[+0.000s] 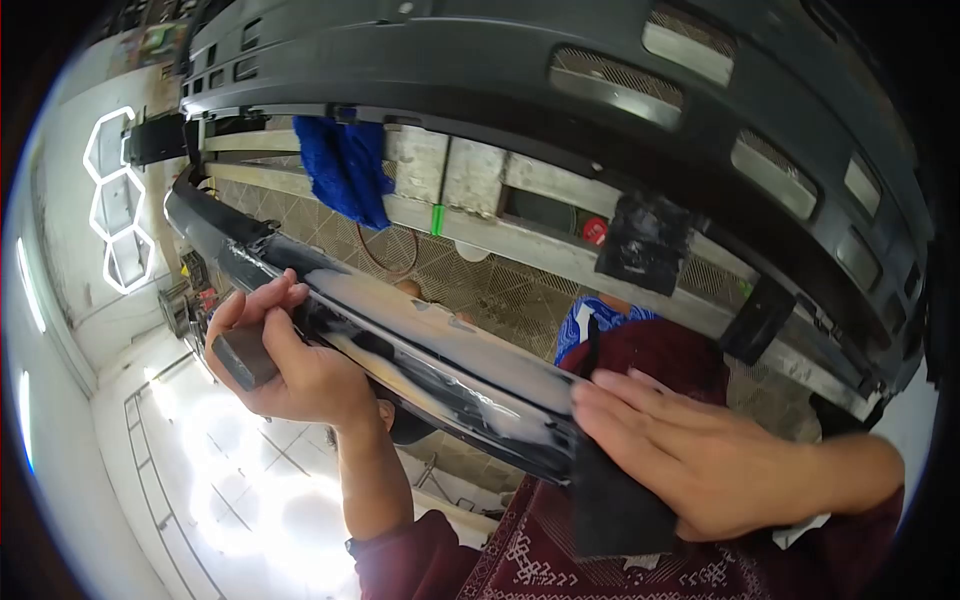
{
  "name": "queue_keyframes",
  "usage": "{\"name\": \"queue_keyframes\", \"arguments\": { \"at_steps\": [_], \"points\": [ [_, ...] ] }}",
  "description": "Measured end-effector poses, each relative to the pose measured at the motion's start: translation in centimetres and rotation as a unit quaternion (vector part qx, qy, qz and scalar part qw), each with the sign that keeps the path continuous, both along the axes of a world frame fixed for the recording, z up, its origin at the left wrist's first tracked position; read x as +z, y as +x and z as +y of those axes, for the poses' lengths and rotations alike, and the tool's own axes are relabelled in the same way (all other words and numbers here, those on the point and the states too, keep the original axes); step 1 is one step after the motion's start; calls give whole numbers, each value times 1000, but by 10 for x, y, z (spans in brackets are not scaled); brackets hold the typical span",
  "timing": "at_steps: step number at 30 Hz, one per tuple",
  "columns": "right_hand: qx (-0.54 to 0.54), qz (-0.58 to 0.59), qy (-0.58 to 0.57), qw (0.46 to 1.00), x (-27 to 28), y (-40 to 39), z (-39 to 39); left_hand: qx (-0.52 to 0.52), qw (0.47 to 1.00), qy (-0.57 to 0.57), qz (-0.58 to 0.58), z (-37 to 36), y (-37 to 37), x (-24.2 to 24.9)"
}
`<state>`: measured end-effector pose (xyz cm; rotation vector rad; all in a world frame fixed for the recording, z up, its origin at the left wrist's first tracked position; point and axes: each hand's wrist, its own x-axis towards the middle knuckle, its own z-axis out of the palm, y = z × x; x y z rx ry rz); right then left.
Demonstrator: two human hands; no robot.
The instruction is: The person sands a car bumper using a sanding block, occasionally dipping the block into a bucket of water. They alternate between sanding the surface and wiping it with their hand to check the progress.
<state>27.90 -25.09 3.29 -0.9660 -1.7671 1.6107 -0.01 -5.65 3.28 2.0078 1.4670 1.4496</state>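
Note:
A long, narrow car trim panel [440, 340], dark with beige and grey filler-like patches, runs diagonally between my hands. My left hand [310, 370] is at its left part, fingers curled round a small dark grey block [246, 358]; its fingertips are by the panel's edge. At the panel's right end, my right hand [690, 455] lies with fingers together over a black sheet [615, 505] that looks like sandpaper. The sheet hangs down past the panel's lower edge, and the part under the fingers is hidden.
A large dark bumper [450, 70] with rectangular openings spans the top, above a wooden rack [480, 185]. From the rack hang a blue cloth [343, 172] and a black piece of material [647, 243]. Hexagonal lights [120, 200] are at left, above a tiled floor.

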Motion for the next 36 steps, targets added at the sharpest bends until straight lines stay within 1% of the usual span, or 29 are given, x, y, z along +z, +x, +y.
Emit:
{"name": "queue_keyframes", "arguments": {
  "at_steps": [2, 6, 8, 9, 11, 14, 17, 18, 19, 21, 22, 23, 26, 28, 31, 32, 34, 36],
  "points": [
    [-25, 20, 36, 999, -8, -13, 17, 24, 1000, -8, -11, -1, 1, -3],
    [-23, 17, 9, 1000, -2, -11, 11, 21, 999, -5, -30, 3, -1, 0],
    [-34, -28, 27, 999, 5, -6, -3, 9, 999, 2, -45, 2, -2, -2],
    [-39, -25, 20, 999, 2, -16, 2, 4, 999, -5, -42, 1, -3, -1],
    [-44, -2, 57, 997, -9, -33, 21, 29, 998, -5, -53, 0, 1, -1],
    [-46, -24, 45, 998, -5, -30, 18, 15, 999, -5, -44, 2, 0, 2],
    [-53, -39, 18, 998, 12, -5, -9, 8, 999, -8, -37, 2, -4, -3],
    [-64, -58, 40, 995, 11, -10, -9, 8, 1000, -11, -29, 2, -4, -3],
    [-70, -59, 37, 995, 8, -19, -1, 1, 999, -14, -29, 2, -3, -3],
    [-112, -23, 100, 988, -11, -41, 24, 15, 998, -13, -51, 2, -1, -1],
    [-121, 5, 112, 986, -19, -49, 36, 13, 998, -11, -52, 1, -2, 0],
    [-123, 6, 114, 986, -17, -46, 34, 9, 998, -12, -57, 2, -4, 0],
    [-100, -3, 82, 992, -5, -20, 10, 3, 998, -16, -53, 4, -8, 0],
    [-24, -30, 21, 999, 7, 8, -6, 4, 999, -15, -45, 5, -8, -2],
    [-24, -47, 18, 998, 11, 3, -2, 1, 999, -14, -52, 2, -7, -2],
    [-28, -50, 20, 998, 1, -7, 9, -2, 998, -15, -56, 3, -8, -2],
    [-72, -8, 53, 996, -31, -32, 34, -8, 998, -13, -63, 4, -9, -2],
    [-82, 0, 48, 995, -37, -36, 31, -15, 998, -16, -55, 4, -11, 0]
  ]
}}
